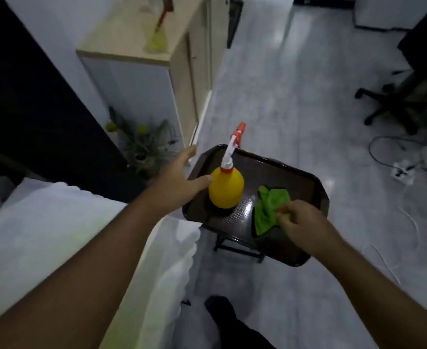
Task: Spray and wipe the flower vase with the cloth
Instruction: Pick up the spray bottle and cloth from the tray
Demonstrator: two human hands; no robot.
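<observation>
The right hand [300, 222] is covering the near corner of the green cloth [270, 210], its fingertips curling under so the grip itself is not showing, and both forearms are running off the bottom edge. The yellow spray bottle [226, 188] is hiding the tray [283, 172] surface behind it and the bottle's base is sitting in shadow. The vase [157, 37] on the cabinet [121, 44] is blurring badly with its top cut off at the upper edge, and the stand under the tray is mostly hiding beneath it.
</observation>
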